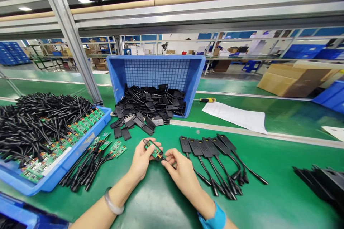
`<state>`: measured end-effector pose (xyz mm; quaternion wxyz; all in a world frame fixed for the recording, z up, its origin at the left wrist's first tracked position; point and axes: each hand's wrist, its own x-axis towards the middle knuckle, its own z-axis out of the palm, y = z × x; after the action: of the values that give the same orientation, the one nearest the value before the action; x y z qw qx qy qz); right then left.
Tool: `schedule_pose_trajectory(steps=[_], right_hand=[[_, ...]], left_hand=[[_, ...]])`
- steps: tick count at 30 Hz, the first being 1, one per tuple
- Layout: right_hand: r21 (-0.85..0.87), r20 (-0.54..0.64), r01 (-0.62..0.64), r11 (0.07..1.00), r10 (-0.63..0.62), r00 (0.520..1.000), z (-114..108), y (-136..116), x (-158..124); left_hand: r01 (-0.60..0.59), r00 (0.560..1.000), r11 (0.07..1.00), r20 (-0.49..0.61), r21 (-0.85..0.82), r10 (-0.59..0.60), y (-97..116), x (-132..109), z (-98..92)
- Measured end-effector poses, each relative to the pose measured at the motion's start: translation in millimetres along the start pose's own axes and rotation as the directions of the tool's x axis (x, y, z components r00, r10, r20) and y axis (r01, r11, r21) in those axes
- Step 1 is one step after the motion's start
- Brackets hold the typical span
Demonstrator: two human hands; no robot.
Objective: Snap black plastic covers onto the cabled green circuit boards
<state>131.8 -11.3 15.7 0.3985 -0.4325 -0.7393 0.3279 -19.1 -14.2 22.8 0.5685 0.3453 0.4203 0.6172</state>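
My left hand (pixel 141 161) is closed around a small black housing with a green circuit board (pixel 152 149) seated in it, held just above the green mat. My right hand (pixel 179 166) pinches the cable end of the same piece, at its lower right. A row of several finished black units with cables (pixel 212 150) lies just right of my hands. Loose green boards with black cables (pixel 92 157) lie to the left.
A tipped blue crate (pixel 188 68) spills black plastic shells (pixel 149 107) behind my hands. A blue tray (pixel 67 157) of cabled boards sits at left. White paper (pixel 236 116) and a screwdriver (pixel 206 100) lie on the conveyor. Black parts (pixel 322 182) sit far right.
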Motion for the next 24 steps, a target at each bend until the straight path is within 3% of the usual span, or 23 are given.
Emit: schedule_pose_trajectory(steps=[5,11,18,21,24], right_hand=[[0.077,0.151,-0.134,0.988,0.121,0.981,1.7,1.4,1.9],[0.333,0.137,-0.240,0.912,0.205,0.969,6.6,0.6,1.7],[0.390,0.167,-0.345,0.854,0.303,0.938,7.3,-0.5,5.1],[0.456,0.196,-0.381,0.805,0.326,0.925,2.0,-1.5,6.9],[0.559,0.285,-0.458,0.691,0.359,0.889,-3.9,-4.5,7.8]], left_hand=[[-0.106,0.994,0.993,0.029,0.060,0.104,-1.0,-2.9,0.3],[-0.068,0.996,0.995,0.068,0.072,0.063,-4.4,-5.6,2.1],[-0.073,0.996,0.997,0.060,0.028,0.071,0.1,-7.7,5.8],[-0.010,0.989,1.000,0.146,0.012,0.009,6.5,-6.0,2.5],[0.098,0.957,0.994,0.269,0.039,-0.105,14.3,-3.4,-2.7]])
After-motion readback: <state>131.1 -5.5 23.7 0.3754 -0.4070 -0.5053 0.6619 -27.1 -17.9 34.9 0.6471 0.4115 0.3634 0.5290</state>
